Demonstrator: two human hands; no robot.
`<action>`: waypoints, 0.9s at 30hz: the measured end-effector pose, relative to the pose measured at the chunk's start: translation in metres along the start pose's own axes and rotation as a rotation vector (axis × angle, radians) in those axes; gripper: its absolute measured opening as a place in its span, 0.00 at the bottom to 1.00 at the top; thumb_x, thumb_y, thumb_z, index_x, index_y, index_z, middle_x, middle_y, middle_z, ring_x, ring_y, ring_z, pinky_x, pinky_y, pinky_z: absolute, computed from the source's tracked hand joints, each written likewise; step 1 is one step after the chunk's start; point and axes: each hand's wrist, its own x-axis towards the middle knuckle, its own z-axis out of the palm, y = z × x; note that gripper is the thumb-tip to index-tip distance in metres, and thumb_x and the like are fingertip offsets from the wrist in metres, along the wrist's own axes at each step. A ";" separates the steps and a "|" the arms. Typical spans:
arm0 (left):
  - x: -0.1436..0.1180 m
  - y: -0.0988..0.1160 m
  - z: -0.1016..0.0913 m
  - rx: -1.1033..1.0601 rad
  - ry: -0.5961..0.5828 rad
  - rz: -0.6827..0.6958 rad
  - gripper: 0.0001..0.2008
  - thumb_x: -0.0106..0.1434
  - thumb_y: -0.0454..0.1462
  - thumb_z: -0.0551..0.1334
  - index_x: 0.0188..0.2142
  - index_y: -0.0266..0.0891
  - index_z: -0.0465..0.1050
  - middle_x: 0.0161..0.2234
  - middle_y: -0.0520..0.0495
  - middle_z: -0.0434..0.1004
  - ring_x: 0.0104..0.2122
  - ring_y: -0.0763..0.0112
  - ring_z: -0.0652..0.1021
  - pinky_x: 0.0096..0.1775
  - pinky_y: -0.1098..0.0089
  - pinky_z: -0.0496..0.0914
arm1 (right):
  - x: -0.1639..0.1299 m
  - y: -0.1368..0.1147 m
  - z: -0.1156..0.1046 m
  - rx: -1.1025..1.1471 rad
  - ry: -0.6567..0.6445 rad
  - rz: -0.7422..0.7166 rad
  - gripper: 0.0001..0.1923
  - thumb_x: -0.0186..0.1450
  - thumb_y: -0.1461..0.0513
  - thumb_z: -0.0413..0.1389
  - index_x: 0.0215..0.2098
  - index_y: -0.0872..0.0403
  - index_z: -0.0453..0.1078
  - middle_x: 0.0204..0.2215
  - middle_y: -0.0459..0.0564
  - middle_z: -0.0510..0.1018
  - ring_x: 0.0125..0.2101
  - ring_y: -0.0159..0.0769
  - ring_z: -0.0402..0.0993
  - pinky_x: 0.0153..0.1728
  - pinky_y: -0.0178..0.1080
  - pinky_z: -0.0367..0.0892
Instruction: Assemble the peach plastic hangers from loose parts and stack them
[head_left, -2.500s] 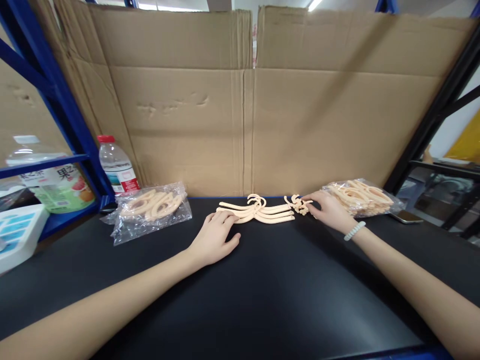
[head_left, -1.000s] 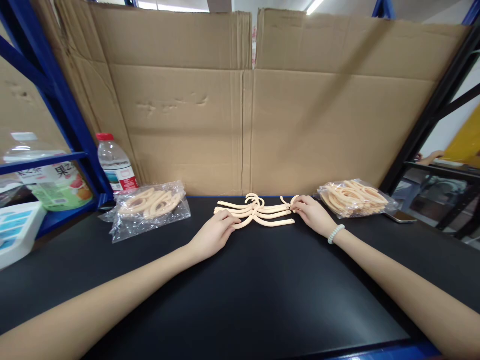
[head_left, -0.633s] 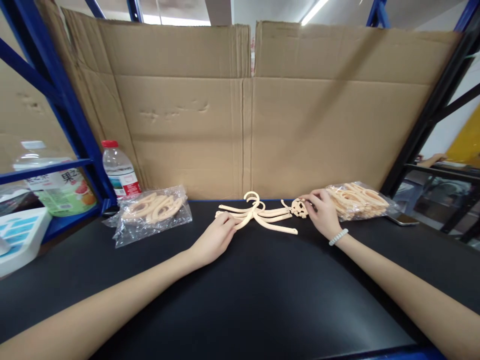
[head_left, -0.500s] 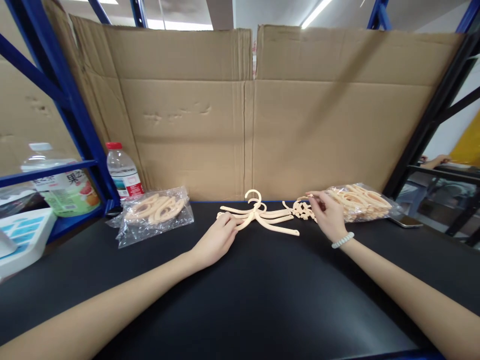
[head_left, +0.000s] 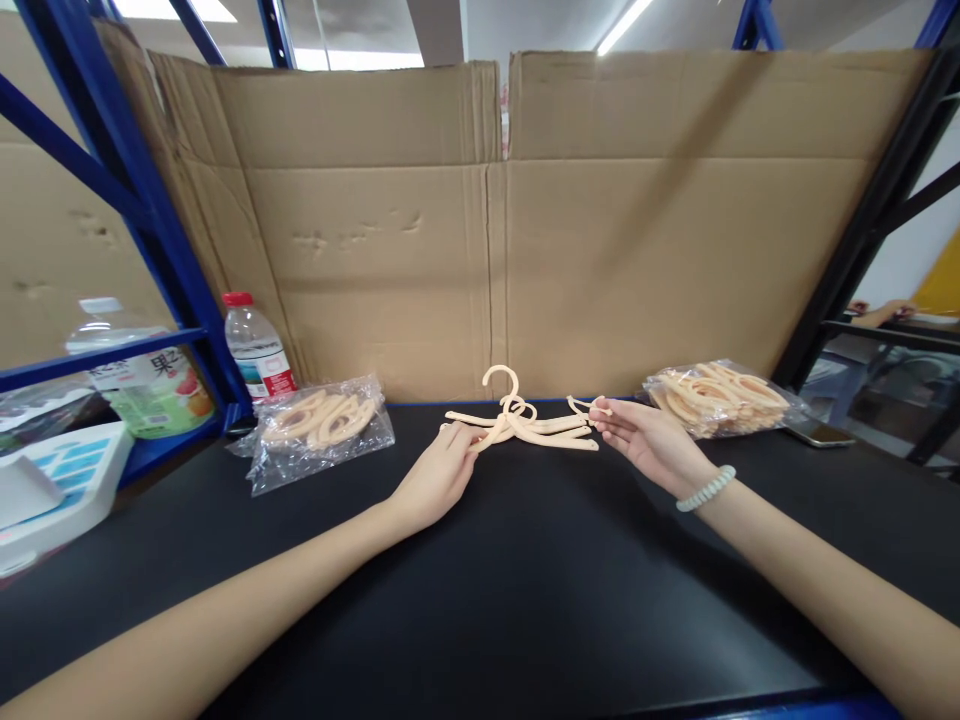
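Small stack of cream plastic hangers [head_left: 525, 428] at the far middle of the black table [head_left: 525, 600], hooks turned up toward the cardboard wall [head_left: 495, 230]. Left hand [head_left: 439, 478] at the stack's left end, fingers closed on the tips of the hanger arms. Right hand [head_left: 649, 443] at the stack's right end, palm up, fingers loosely spread, fingertips touching the hanger ends there; cannot tell whether anything is pinched. White bead bracelet [head_left: 705, 489] on the right wrist. Hangers thus stretched between the two hands, just beyond the fingertips of each.

Clear bag of hangers [head_left: 322, 425] lying well to the left of the left hand. Second clear bag of hangers [head_left: 720, 398] lying just beyond and to the right of the right hand, apart from it. Water bottle with a red cap [head_left: 255, 350] standing against the blue shelf post [head_left: 142, 200] behind the left bag. Phone [head_left: 821, 433] flat on the table beside the right bag.
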 end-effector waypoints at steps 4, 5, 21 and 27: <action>0.000 -0.002 0.001 0.007 -0.018 -0.005 0.13 0.68 0.31 0.48 0.50 0.37 0.63 0.44 0.40 0.69 0.44 0.61 0.70 0.47 0.58 0.67 | 0.003 0.009 -0.003 0.038 -0.077 0.119 0.06 0.55 0.66 0.63 0.31 0.55 0.71 0.33 0.52 0.80 0.30 0.32 0.76 0.35 0.34 0.75; 0.000 -0.002 0.001 0.006 -0.019 -0.003 0.13 0.68 0.31 0.48 0.49 0.37 0.63 0.44 0.40 0.69 0.44 0.61 0.70 0.47 0.58 0.67 | 0.003 0.010 -0.003 0.054 -0.083 0.151 0.08 0.54 0.68 0.63 0.30 0.54 0.70 0.32 0.51 0.80 0.29 0.30 0.75 0.33 0.32 0.75; -0.002 -0.005 0.004 0.020 0.024 0.018 0.12 0.66 0.29 0.49 0.47 0.39 0.61 0.43 0.41 0.68 0.42 0.60 0.70 0.45 0.58 0.68 | 0.005 0.007 -0.004 -0.026 -0.090 0.286 0.05 0.57 0.66 0.63 0.27 0.56 0.71 0.28 0.46 0.76 0.31 0.30 0.73 0.33 0.31 0.70; -0.002 -0.005 0.003 0.013 0.024 0.014 0.11 0.65 0.29 0.49 0.46 0.39 0.61 0.42 0.42 0.68 0.41 0.61 0.69 0.44 0.58 0.68 | 0.003 -0.003 -0.003 0.075 -0.162 0.504 0.06 0.63 0.69 0.55 0.28 0.57 0.69 0.29 0.51 0.78 0.33 0.36 0.77 0.42 0.39 0.72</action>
